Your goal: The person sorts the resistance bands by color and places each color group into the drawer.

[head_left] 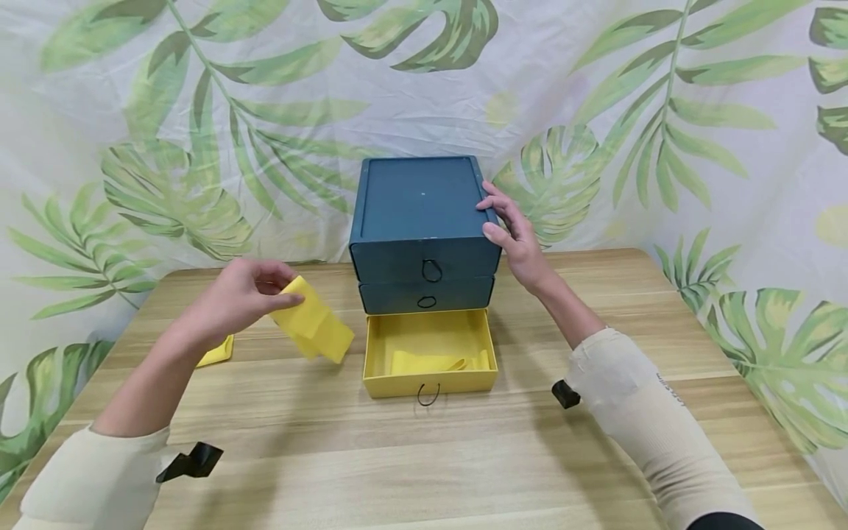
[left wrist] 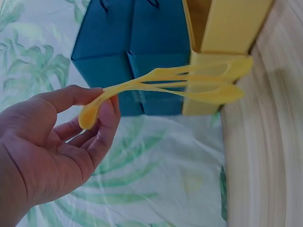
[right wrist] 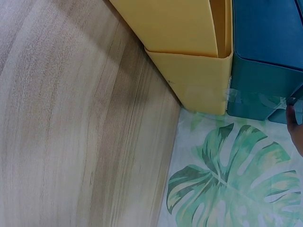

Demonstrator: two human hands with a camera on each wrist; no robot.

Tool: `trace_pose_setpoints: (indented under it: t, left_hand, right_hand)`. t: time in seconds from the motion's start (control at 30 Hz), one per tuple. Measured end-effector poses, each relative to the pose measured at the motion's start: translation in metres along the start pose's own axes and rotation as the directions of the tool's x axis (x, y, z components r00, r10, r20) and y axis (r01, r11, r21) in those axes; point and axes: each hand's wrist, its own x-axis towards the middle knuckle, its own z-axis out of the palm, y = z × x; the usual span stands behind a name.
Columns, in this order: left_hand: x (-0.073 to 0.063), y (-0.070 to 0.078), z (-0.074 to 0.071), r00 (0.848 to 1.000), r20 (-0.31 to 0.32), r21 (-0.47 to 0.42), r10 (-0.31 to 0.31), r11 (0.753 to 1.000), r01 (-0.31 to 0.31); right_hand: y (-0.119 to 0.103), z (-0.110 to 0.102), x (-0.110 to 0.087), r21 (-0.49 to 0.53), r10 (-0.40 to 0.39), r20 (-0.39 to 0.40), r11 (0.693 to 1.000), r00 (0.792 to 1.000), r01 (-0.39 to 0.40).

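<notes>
My left hand (head_left: 241, 302) pinches a folded yellow cloth (head_left: 316, 325) by one end, between thumb and fingers. In the head view the cloth hangs over the table, left of the pulled-out yellow drawer (head_left: 397, 388). The left wrist view shows its folded layers (left wrist: 215, 92) edge-on, spreading apart away from the fingers. Inside the drawer, another yellow cloth (head_left: 424, 362) lies along the front. My right hand (head_left: 522, 246) rests on the right edge of the blue drawer box (head_left: 424, 199), its fingers extended over the top edge. In the right wrist view just a finger (right wrist: 294, 127) shows.
A further yellow cloth (head_left: 217, 352) lies on the wooden table (head_left: 424, 456), partly hidden behind the left forearm. Two blue drawer fronts with black cord loops (head_left: 432, 271) sit above the yellow drawer. A leaf-print sheet (head_left: 291, 147) hangs behind the table.
</notes>
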Motion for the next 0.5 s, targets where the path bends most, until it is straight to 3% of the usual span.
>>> trace_pose_setpoints:
  t: [0.17, 0.5]
  left_hand:
    - [-0.004, 0.017, 0.005, 1.0, -0.003, -0.141, -0.007, 0.99, 0.006]
    - [-0.007, 0.049, 0.024, 0.996, 0.0, -0.369, 0.093, 0.925, -0.086]
  right_hand:
    - [-0.001, 0.0, 0.0, -0.006, 0.004, 0.001, 1.0, 1.0, -0.004]
    - [0.0, 0.0, 0.0, 0.002, 0.016, 0.001, 1.0, 1.0, -0.016]
